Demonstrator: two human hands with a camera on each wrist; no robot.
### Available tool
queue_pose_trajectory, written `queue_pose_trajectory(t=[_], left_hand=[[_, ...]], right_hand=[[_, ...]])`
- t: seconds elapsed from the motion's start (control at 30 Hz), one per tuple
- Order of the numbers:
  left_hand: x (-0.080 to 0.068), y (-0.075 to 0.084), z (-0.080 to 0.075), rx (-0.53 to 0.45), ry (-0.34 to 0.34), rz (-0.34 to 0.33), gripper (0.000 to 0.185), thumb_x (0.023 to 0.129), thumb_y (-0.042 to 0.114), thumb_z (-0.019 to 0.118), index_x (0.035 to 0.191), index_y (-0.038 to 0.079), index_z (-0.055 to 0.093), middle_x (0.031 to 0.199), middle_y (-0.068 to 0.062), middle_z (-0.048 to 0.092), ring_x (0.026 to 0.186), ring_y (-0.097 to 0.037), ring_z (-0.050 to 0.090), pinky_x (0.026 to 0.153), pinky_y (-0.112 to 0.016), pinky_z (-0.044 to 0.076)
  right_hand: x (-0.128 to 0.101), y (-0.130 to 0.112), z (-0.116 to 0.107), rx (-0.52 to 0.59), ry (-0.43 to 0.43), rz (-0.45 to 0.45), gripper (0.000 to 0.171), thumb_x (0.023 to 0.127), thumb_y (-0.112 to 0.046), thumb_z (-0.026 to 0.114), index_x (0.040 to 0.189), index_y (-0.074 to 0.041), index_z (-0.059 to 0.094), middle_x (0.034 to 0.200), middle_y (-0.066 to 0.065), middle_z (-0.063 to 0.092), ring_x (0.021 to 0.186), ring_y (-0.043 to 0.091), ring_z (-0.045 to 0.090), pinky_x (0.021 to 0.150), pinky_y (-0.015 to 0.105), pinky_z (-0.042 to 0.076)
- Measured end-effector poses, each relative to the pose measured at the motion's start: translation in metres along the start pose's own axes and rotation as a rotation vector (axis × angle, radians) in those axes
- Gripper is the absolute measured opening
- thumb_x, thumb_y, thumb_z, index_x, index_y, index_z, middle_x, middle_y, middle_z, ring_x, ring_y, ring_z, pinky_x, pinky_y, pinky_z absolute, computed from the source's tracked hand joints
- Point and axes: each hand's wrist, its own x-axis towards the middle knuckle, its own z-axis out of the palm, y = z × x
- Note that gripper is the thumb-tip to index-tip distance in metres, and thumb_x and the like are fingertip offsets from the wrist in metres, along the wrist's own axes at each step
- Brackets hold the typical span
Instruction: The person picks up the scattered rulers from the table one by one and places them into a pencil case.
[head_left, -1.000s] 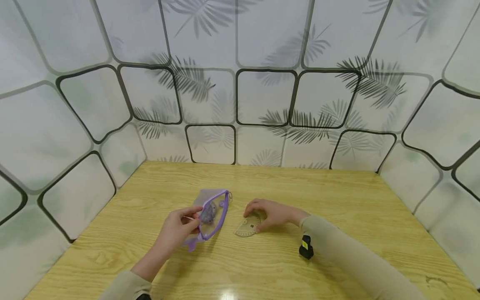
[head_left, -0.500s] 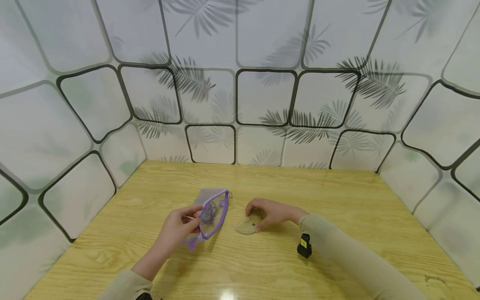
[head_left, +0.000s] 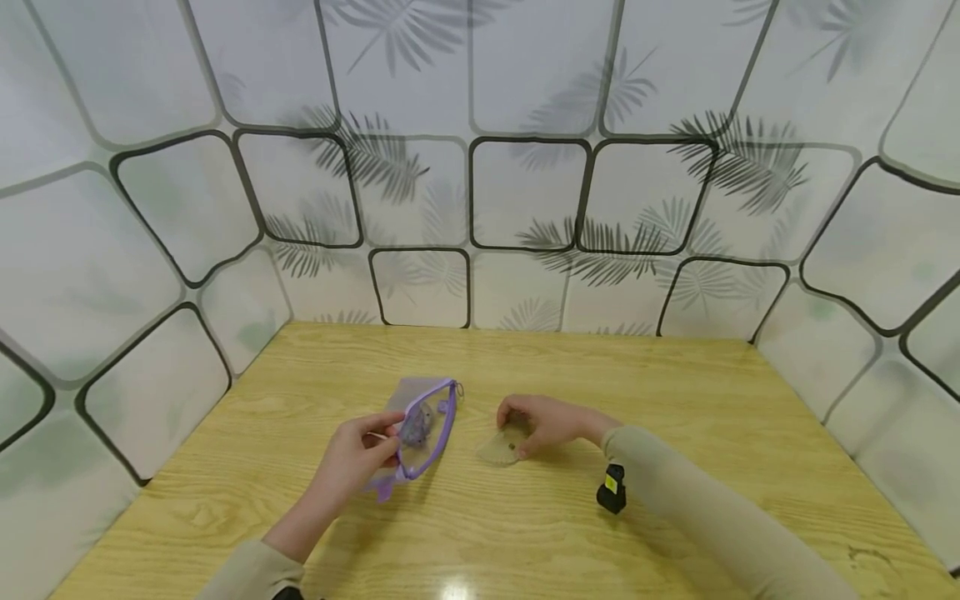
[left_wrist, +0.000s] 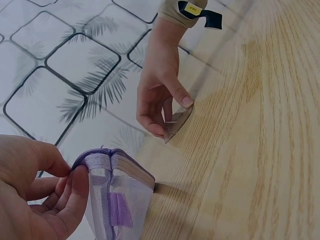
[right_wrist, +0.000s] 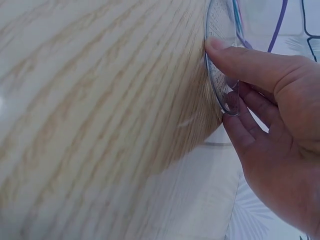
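On the wooden table point(head_left: 675, 400), near its middle: clear purple-edged zip pouch point(head_left: 420, 421), pinched at its near side between thumb and fingers of the left hand point(head_left: 352, 458), zipper edge raised, far end resting on the wood. Just right of it, apart from the pouch by a narrow strip of bare wood: transparent protractor point(head_left: 501, 448), tipped up on one edge, gripped between thumb and curled fingers of the right hand point(head_left: 547, 423). Curved rim of the protractor under the thumb tip in the right wrist view, lower edge touching the table. Wide bare wood to the right and toward the back, up to the leaf-patterned wall panels point(head_left: 525, 192) closing three sides.
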Motion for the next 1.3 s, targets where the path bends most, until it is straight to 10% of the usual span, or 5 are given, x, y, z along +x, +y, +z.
queue_pose_trajectory(t=[0.6, 1.3], left_hand=[[0.0006, -0.0009, -0.0005, -0.007, -0.01, 0.013, 0.038, 0.092, -0.004, 0.058, 0.129, -0.007, 0.061, 0.097, -0.015, 0.062, 0.077, -0.014, 0.064, 0.07, -0.029, 0.065], [0.0037, -0.0069, -0.0005, 0.007, -0.015, 0.022, 0.037, 0.093, -0.002, 0.058, 0.13, -0.006, 0.061, 0.098, -0.017, 0.062, 0.078, -0.013, 0.065, 0.067, -0.024, 0.064]], right_hand=[[-0.0071, -0.0037, -0.0052, -0.046, 0.016, -0.004, 0.048, 0.085, -0.011, 0.077, 0.129, -0.006, 0.06, 0.129, 0.01, 0.061, 0.124, 0.029, 0.057, 0.111, 0.048, 0.047], [-0.0049, 0.0035, -0.0087, -0.138, 0.067, 0.018, 0.032, 0.087, -0.017, 0.076, 0.118, -0.017, 0.07, 0.115, 0.0, 0.068, 0.105, 0.015, 0.063, 0.084, 0.022, 0.056]])
